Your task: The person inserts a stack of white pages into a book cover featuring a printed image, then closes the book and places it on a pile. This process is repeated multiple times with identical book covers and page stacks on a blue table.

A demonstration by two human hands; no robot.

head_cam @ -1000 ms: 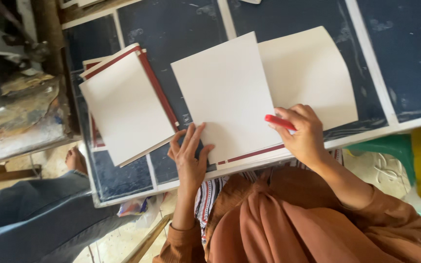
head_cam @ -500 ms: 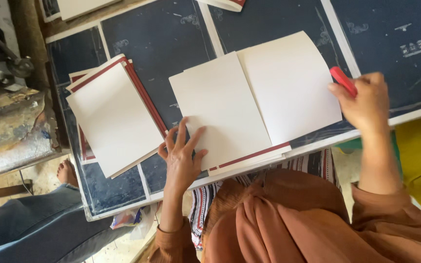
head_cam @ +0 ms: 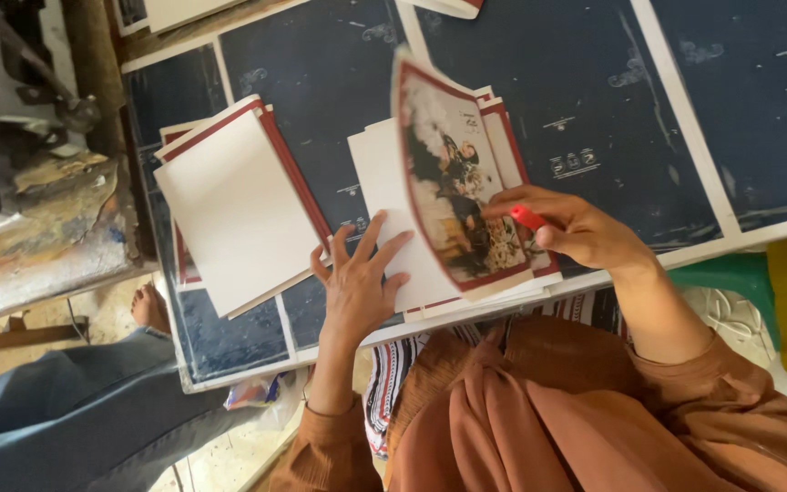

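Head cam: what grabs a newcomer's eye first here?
The printed sheet with a dark picture and red border, standing curled up mid-frame over the stack of white sheets. The right hand lifts it while also holding a small red tool; the left hand lies flat on the stack. To the left, a second pile of red-edged covers rests on the dark blue table.

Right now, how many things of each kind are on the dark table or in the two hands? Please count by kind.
Stacks of white sheets with red borders: 2 (left stack, stack under the left hand)
Printed sheets lifted up: 1 (printed sheet)
Red tools: 1 (red tool in the right hand)
Total: 4
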